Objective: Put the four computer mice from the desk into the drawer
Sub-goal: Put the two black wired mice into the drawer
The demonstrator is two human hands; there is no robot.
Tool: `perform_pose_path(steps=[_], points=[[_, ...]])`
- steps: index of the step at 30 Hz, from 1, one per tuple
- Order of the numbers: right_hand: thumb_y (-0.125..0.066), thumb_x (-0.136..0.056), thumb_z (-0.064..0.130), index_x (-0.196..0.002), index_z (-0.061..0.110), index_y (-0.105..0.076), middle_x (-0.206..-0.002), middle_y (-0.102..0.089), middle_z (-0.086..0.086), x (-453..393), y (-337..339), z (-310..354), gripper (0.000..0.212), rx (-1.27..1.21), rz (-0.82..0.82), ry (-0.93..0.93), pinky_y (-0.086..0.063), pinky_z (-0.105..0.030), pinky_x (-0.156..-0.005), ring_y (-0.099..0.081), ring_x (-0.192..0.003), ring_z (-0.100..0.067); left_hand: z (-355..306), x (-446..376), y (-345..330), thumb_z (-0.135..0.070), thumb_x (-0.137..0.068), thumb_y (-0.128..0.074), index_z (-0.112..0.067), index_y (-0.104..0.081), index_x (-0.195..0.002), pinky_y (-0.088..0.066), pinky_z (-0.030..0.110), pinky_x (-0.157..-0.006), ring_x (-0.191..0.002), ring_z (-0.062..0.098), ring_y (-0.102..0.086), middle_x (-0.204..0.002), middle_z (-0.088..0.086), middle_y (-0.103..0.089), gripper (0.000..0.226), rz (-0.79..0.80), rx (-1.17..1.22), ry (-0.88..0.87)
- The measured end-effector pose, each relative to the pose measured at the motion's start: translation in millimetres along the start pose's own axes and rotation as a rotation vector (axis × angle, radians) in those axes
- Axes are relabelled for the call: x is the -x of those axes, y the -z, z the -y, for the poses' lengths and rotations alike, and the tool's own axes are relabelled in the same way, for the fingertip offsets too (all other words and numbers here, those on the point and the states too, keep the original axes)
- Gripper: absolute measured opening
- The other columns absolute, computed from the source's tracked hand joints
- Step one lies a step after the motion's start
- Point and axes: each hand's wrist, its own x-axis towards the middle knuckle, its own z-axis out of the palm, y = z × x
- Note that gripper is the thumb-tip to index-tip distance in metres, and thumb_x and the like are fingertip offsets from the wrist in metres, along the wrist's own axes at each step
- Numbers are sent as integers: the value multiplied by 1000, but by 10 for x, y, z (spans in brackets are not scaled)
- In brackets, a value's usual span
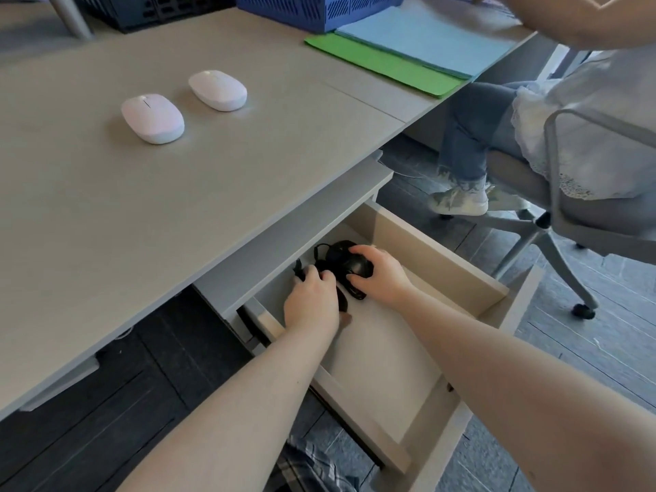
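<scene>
Inside the open drawer point(443, 253), near its back end under the desk edge, I see black wired mice bunched together with their cables. One black mouse point(356, 262) sits under my right hand point(378, 275); the fingers curl over its top and side, so the hand is partly closed around it and touching it. My left hand point(312, 301) is just beside, palm down, fingers bent over more black shapes point(321, 268) at the drawer's back left; I cannot tell whether that is a second mouse or only cable, nor whether the hand grips it or merely rests on it. A loop of black cable point(321, 248) shows behind both hands. The drawer floor nearer to me is pale and bare, and both forearms reach into it from the lower edge of the view.

Up on the grey desk point(124, 214), two white mice lie side by side, apart from each other: the nearer white mouse point(152, 118) to the left and the farther white mouse point(217, 90) to its right. Farther along the desk lie a green folder point(372, 65) and a blue folder point(426, 37) overlapping it, with a blue perforated basket point(312, 8) behind them.

To the right, another person sits on a grey office chair point(553, 221), one leg crossed, a pale shoe point(458, 200) above the dark tiled floor point(568, 332).
</scene>
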Motion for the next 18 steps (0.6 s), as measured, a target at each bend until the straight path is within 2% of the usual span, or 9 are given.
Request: perform_pose_path(steps=[6, 11, 14, 18], points=[[-70, -81, 23, -132, 16, -51, -131, -54, -8, 50, 18, 1, 55, 62, 1, 5, -40, -30, -100, -49, -123, -25, -4, 10, -29, -48, -77, -69, -10, -32, -136, -49, 40, -89, -125, 37, -41, -145, 15, -31, 79, -6, -34, 2], [-65, -85, 30, -128, 16, -55, -129, -57, -6, 111, 153, 77, 47, 100, -40, 10, -43, -31, -98, -52, -120, -22, -25, 88, 38, -54, -81, -62, -13, -27, -140, -48, 45, -94, -138, 39, -25, -146, 15, -31, 80, -47, -83, -16], [-60, -88, 31, -118, 15, -62, -121, -64, -5, 165, 299, 184, 34, 123, -85, 13, -46, -36, -98, -56, -116, -24, -57, 151, 181, -44, -85, -61, -11, -39, -129, -49, 41, -86, -123, 31, -43, -132, 13, -46, 59, -142, -76, -98], [-51, -93, 29, -99, 12, -70, -101, -72, -7, 250, 559, 455, 26, 61, -205, 14, -54, -38, -85, -64, -97, -26, -162, 299, 575, -28, -93, -49, -9, -50, -109, -45, 41, -79, -109, 32, -51, -116, 13, -55, 26, -235, -19, -223]])
